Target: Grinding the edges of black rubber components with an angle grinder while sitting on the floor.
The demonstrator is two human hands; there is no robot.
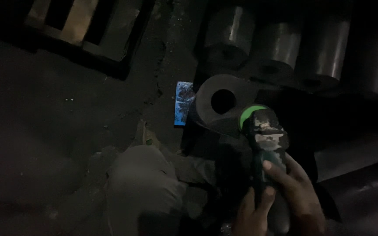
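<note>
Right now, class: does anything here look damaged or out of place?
The power tool gripped by both hands, left and right, has badly worn, flaking paint. A crumpled blue packet lies on the floor beside the metal cylinder.

blue rectangular packet (183, 103), on floor

Very dim and grainy — corners black, faint sheen upper right.
</note>
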